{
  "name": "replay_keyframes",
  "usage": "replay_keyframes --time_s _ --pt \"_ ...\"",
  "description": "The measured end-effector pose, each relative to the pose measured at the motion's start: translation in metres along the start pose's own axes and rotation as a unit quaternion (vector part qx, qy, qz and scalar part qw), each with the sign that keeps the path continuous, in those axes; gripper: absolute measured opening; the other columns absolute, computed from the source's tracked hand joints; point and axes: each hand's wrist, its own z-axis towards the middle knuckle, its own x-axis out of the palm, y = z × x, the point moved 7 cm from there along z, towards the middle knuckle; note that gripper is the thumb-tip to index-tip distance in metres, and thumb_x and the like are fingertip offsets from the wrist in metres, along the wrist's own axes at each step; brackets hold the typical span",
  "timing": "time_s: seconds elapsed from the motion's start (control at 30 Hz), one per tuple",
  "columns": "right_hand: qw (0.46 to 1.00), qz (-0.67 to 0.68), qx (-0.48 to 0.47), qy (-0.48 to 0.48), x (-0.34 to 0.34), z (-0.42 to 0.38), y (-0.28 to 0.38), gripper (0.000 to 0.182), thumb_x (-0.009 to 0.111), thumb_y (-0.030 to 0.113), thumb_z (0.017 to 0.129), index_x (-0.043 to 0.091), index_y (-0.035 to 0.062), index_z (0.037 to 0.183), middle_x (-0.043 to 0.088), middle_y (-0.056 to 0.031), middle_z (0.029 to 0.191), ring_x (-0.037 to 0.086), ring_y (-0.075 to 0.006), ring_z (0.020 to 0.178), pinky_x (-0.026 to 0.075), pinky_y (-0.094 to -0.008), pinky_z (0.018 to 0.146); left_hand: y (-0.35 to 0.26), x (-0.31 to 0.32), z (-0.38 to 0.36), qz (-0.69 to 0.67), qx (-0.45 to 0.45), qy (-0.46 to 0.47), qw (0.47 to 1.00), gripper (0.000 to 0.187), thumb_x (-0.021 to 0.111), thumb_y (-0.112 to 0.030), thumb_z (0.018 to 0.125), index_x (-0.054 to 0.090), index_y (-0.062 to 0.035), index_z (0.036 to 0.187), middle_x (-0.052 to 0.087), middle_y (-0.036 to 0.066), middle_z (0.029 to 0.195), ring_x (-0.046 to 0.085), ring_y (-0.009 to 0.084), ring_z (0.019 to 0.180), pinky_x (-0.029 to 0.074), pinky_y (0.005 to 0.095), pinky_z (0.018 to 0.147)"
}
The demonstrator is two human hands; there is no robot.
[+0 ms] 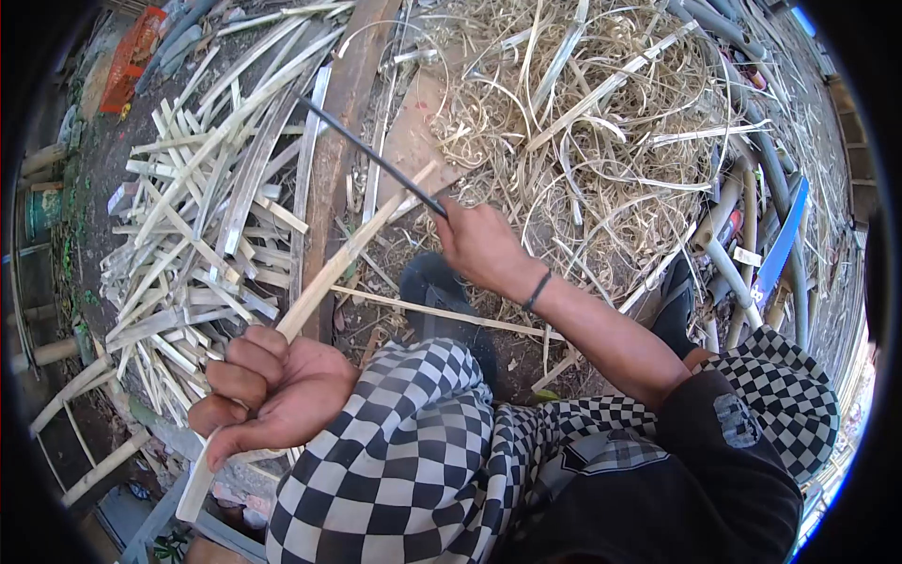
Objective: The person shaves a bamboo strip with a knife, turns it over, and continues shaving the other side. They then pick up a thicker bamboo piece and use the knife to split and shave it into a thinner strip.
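My left hand point(274, 387) is wrapped round a pale split-bamboo strip point(331, 273), whose short end sticks out below the fist. The strip slants up and away from my knee towards the middle of the view. Closed on a long dark-bladed knife point(366, 150), my right hand point(484, 246) is at the strip's far end. The blade points up and to the left, and it crosses over the strip near its tip in this view. The knife's handle is hidden inside my fingers.
A heap of bamboo strips point(178, 244) lies on the left beside a wooden plank point(349, 103). Curly shavings point(601, 122) cover the ground at the upper right. A blue-bladed saw point(783, 246) rests among bamboo poles point(728, 268). My checkered-cloth knees point(395, 423) are below.
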Motion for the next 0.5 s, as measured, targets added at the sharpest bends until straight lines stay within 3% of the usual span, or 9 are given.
replay_keyframes --time_s 0.07,0.13,0.2,0.27,0.3,0.43,0.5 --pt "1.000 0.011 -0.012 0.011 0.011 -0.005 0.004 0.026 0.054 0.017 0.099 0.063 -0.0064 0.104 0.066 -0.0243 0.069 0.067 -0.0459 0.067 0.056 -0.0543 0.069 0.000 -0.004 0.003 0.052 0.018 -0.038 0.998 0.055 0.044 -0.066 0.099 0.029 -0.0184 0.077 0.018 -0.004 0.059 0.014 0.0095 0.051 0.017 0.0276 0.049" --pt "0.994 0.049 0.094 -0.030 0.030 0.017 -0.046 0.026 0.054 0.018 0.099 0.063 -0.0056 0.104 0.065 -0.0261 0.069 0.066 -0.0471 0.068 0.055 -0.0547 0.071 -0.002 -0.008 0.004 0.060 0.020 -0.066 0.996 0.055 0.043 -0.067 0.099 0.029 -0.0183 0.077 0.017 -0.004 0.059 0.014 0.0094 0.051 0.017 0.0277 0.049" --pt "0.996 0.040 0.058 -0.056 0.011 0.028 -0.048 0.028 0.053 0.019 0.099 0.062 -0.0063 0.105 0.065 -0.0282 0.070 0.066 -0.0476 0.069 0.055 -0.0545 0.072 -0.001 -0.004 0.003 -0.022 0.013 0.020 0.999 0.055 0.040 -0.064 0.101 0.027 -0.0169 0.077 0.019 -0.003 0.058 0.012 0.0098 0.050 0.013 0.0293 0.047" --pt "0.998 0.017 0.056 0.016 0.002 0.011 -0.018 0.028 0.052 0.019 0.098 0.063 -0.0065 0.095 0.067 -0.0310 0.078 0.066 -0.0512 0.077 0.055 -0.0542 0.076 -0.001 -0.004 -0.001 0.000 0.003 0.007 1.000 0.055 0.040 -0.064 0.101 0.027 -0.0168 0.076 0.019 -0.003 0.057 0.012 0.0096 0.050 0.013 0.0291 0.046" --pt "1.000 0.008 0.025 0.001 0.004 0.005 -0.008 0.028 0.052 0.019 0.097 0.065 -0.0055 0.093 0.067 -0.0312 0.079 0.067 -0.0502 0.078 0.056 -0.0531 0.077 0.000 -0.002 -0.003 -0.007 0.007 0.006 1.000 0.055 0.041 -0.064 0.101 0.027 -0.0168 0.077 0.019 -0.003 0.057 0.012 0.0094 0.050 0.013 0.0289 0.046" --pt "0.995 -0.023 0.075 -0.065 0.038 0.031 -0.085 0.029 0.051 0.022 0.100 0.061 -0.0050 0.100 0.067 -0.0276 0.073 0.068 -0.0468 0.071 0.056 -0.0545 0.070 -0.001 -0.007 -0.001 -0.056 0.022 0.022 0.998 0.056 0.039 -0.066 0.101 0.028 -0.0164 0.077 0.022 -0.002 0.056 0.012 0.0086 0.047 0.013 0.0284 0.043" --pt "0.995 -0.060 0.063 -0.054 0.029 0.035 -0.076 0.030 0.051 0.023 0.101 0.062 -0.0053 0.100 0.066 -0.0277 0.073 0.068 -0.0465 0.071 0.056 -0.0545 0.070 0.001 -0.008 0.002 -0.087 0.022 0.038 0.995 0.058 0.034 -0.069 0.100 0.029 -0.0160 0.077 0.023 -0.002 0.052 0.012 0.0083 0.042 0.016 0.0271 0.040"
